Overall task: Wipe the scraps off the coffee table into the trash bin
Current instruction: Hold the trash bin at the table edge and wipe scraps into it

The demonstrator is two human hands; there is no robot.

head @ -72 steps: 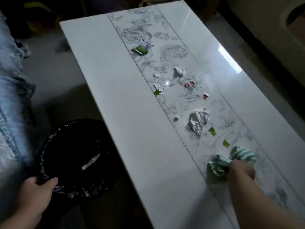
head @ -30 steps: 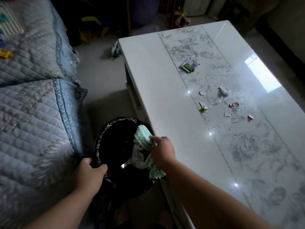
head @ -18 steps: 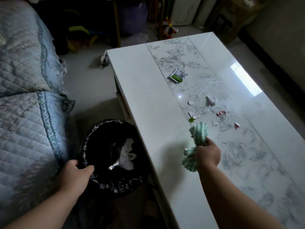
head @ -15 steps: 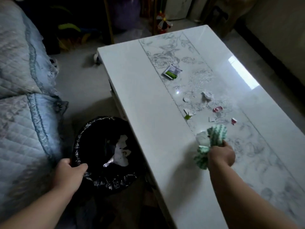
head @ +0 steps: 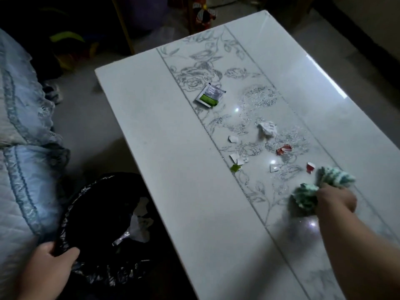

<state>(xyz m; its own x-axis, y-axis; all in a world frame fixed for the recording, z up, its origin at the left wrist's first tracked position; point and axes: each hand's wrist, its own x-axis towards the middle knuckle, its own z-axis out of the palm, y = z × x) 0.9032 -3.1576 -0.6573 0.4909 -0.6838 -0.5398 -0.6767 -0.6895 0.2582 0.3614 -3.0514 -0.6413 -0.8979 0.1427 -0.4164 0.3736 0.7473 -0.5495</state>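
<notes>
The white coffee table (head: 164, 152) has a grey floral band down its middle. On that band lie scraps: a green and white sachet (head: 210, 95), a crumpled white paper (head: 268, 128), white bits (head: 237, 158), a green bit (head: 235, 168) and red bits (head: 284, 149). My right hand (head: 334, 201) is shut on a green and white striped cloth (head: 305, 197), pressed on the table just right of the scraps. My left hand (head: 48, 270) grips the near rim of the black-lined trash bin (head: 86, 215), which stands on the floor left of the table and holds white paper.
A light blue quilted sofa cover (head: 19, 161) fills the left side, close to the bin. Dark clutter and a small toy figure (head: 203, 13) stand on the floor beyond the table's far end. A wall base runs along the right.
My right hand carried the cloth from over the bin back across the table to the right side of the floral band. The crumpled paper now lies in the bin. My left hand stayed on the rim.
</notes>
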